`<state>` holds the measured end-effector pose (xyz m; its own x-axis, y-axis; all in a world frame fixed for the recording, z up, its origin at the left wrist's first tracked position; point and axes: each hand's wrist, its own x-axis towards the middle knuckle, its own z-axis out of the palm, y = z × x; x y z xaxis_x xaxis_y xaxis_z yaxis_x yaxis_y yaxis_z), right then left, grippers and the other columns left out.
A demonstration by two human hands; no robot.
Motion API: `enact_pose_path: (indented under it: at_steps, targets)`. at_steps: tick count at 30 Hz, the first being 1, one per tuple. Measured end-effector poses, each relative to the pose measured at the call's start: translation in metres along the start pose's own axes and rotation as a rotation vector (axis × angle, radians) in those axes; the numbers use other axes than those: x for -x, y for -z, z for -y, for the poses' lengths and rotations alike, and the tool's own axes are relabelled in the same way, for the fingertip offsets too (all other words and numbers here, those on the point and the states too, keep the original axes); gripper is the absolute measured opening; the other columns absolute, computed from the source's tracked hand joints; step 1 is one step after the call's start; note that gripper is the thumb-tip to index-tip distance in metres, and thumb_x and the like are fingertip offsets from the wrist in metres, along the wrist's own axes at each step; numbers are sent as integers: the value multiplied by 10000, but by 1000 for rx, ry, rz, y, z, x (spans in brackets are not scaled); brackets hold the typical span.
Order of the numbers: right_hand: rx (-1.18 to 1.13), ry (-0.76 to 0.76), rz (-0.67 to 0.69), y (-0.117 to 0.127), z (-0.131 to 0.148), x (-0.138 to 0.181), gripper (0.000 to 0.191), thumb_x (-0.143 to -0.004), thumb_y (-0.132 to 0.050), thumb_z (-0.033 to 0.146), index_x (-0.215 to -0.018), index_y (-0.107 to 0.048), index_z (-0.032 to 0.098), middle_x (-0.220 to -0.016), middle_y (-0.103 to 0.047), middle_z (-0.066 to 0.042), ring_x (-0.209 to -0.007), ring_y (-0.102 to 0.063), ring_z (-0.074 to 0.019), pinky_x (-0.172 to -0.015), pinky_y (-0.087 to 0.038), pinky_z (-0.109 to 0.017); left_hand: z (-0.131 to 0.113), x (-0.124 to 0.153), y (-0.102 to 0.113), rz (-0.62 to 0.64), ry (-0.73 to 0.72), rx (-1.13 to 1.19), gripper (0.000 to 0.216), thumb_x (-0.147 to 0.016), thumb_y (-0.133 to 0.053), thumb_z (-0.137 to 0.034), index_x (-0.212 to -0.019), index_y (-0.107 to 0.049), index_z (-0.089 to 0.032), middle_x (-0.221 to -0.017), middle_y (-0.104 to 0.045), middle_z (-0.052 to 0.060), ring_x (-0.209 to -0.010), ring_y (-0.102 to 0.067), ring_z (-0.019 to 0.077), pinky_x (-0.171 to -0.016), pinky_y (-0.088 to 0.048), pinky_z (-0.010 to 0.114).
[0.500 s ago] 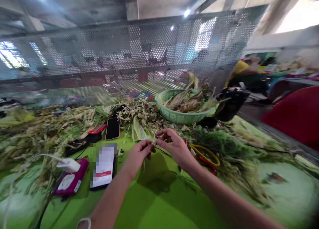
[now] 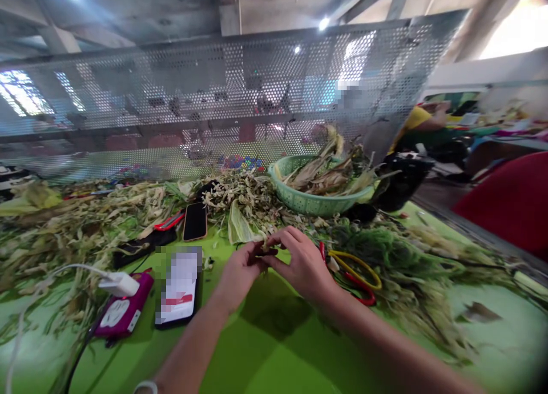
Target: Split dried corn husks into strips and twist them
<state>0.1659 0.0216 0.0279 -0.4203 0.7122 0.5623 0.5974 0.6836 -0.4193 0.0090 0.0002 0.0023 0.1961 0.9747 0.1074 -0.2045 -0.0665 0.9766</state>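
Observation:
Both hands meet over the green table [image 2: 240,348]. My left hand [image 2: 240,273] is closed in a pinch, its fingertips against those of my right hand [image 2: 299,261]. Between them shows a small pale piece of husk [image 2: 266,246]; its lower part is hidden by the fingers. Just beyond lies a wide pale green corn husk [image 2: 240,225], its near end reaching close to the fingertips. Pliers with red and yellow handles [image 2: 357,271] rest right of my right hand.
A green basket [image 2: 319,204] of dried husks stands behind. Heaps of husk strips [image 2: 77,228] spread left, stringy green fibres [image 2: 385,251] right. Two phones [image 2: 180,291], a purple power bank [image 2: 124,311] with a white plug and a red-handled tool [image 2: 169,221] lie left. A perforated metal screen [image 2: 257,97] closes the back.
My fingers have drawn closer together around the small husk piece, and the right hand has turned slightly over it. The view has shifted a little.

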Motion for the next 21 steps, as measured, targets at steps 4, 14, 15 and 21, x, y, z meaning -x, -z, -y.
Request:
enact_pose_path:
  at_steps: [4, 14, 15, 21]
  targets:
    - [83, 11, -12, -1, -2, 2, 165, -775, -683, 252, -862, -553, 200, -868, -598, -46, -811, -550, -204, -713, -416, -312, 2, 1, -1, 23, -12, -1, 395, -722, -615, -99, -1110, -618, -169, -1139, -642, 101, -1030, -581, 210, -944, -416, 354]
    - [212, 99, -35, -1, -1, 4, 77, -888, -508, 234, -847, -554, 187, -812, -619, -42, -778, -565, -177, -704, -375, -297, -7, 4, -5, -12, 69, 111, 309, -751, -614, -155, -1060, -626, -164, -1052, -649, 85, -925, -593, 189, -830, -451, 316]
    - [227, 116, -26, -2, -1, 5, 90, -898, -491, 228, -857, -560, 186, -812, -623, -44, -779, -567, -177, -702, -368, -298, -8, 4, -5, -22, 75, 124, 283, -775, -605, -191, -1056, -626, -165, -1041, -648, 83, -913, -592, 185, -822, -453, 316]
    - [299, 190, 10, -4, 1, 4, 102, -893, -481, 199, -848, -571, 182, -804, -632, -39, -749, -564, -170, -685, -344, -296, -4, 0, 1, -50, 82, 90, 343, -757, -662, -415, -967, -636, -145, -838, -644, 57, -743, -594, 158, -695, -448, 279]
